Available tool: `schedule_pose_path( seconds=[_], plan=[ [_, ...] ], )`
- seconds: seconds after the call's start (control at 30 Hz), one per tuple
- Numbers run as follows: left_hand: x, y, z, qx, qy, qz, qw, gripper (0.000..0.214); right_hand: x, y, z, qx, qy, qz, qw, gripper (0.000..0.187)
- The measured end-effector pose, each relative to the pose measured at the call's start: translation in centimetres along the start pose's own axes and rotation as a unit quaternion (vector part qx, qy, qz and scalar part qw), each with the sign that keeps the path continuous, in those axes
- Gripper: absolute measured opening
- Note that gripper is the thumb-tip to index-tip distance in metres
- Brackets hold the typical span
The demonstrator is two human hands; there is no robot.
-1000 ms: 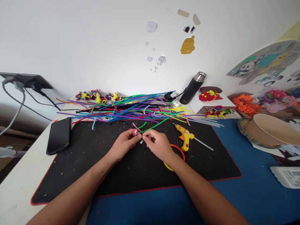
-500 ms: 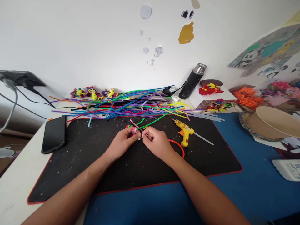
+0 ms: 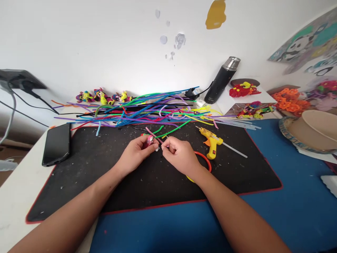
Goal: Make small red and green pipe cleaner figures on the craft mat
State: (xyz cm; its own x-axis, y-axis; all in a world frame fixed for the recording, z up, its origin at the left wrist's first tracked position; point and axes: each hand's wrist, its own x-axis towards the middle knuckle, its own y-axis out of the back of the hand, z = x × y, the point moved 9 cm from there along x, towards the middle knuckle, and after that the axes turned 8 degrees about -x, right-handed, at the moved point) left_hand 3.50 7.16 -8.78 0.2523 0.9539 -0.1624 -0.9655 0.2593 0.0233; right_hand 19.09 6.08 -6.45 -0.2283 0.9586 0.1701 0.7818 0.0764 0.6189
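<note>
Over the middle of the black mat (image 3: 126, 189), my left hand (image 3: 137, 151) is closed around a small pink figure (image 3: 150, 140) with a pale face-like patch. Most of the figure is hidden by the fingers. Close beside it, my right hand (image 3: 180, 151) is closed in a pinch; what lies between its fingertips is too small to make out. Tiny white discs (image 3: 157, 149) lie just below the fingertips. Behind the hands, a pink pipe cleaner (image 3: 151, 132) and green pipe cleaners (image 3: 179, 129) lie on the mat. A red ring (image 3: 207, 161) shows beside my right wrist.
A yellow glue gun (image 3: 212, 142) with a clear stick lies to the right. Many-coloured pipe cleaners (image 3: 142, 112) spread along the back, with a black flask (image 3: 222, 80) standing behind. A phone (image 3: 56, 144) lies left; a round woven basket (image 3: 289, 140) sits far right.
The view has shifted slightly, so the background sits higher in the picture. My hands keep nearly the same grip, with the right fingertips slightly farther from the left.
</note>
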Motion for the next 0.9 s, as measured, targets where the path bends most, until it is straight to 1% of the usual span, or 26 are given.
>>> schedule_pose_path(
  seconds=[0.23, 0.4, 0.57, 0.7, 0.77, 0.9],
  plan=[
    [0.0, -0.5, 0.6, 0.046, -0.026, -0.006, 0.999, 0.038, -0.1, 0.0, -0.2, -0.016, -0.002, -0.011, 1.000, 0.009],
    [-0.1, -0.6, 0.6, 0.089, -0.035, -0.015, 0.995, 0.035, -0.1, -0.2, -0.1, -0.031, 0.002, -0.013, 0.999, 0.007],
    [-0.4, -0.6, 0.4, 0.143, -0.045, 0.010, 0.989, 0.031, -0.1, -0.2, -0.2, -0.039, -0.002, 0.003, 0.999, 0.010],
    [-0.5, -0.5, 0.7, 0.165, -0.051, 0.024, 0.985, 0.028, 0.0, -0.1, -0.3, -0.046, 0.003, -0.006, 0.999, 0.008],
    [-0.4, -0.5, 0.9, 0.177, -0.052, 0.003, 0.983, 0.029, 0.0, 0.3, -0.3, -0.054, 0.005, -0.014, 0.998, 0.007],
    [-0.3, -0.2, 1.5, 0.226, -0.056, -0.074, 0.970, 0.030, 0.1, 1.8, -0.4, -0.061, 0.010, -0.024, 0.998, 0.011]
  ],
)
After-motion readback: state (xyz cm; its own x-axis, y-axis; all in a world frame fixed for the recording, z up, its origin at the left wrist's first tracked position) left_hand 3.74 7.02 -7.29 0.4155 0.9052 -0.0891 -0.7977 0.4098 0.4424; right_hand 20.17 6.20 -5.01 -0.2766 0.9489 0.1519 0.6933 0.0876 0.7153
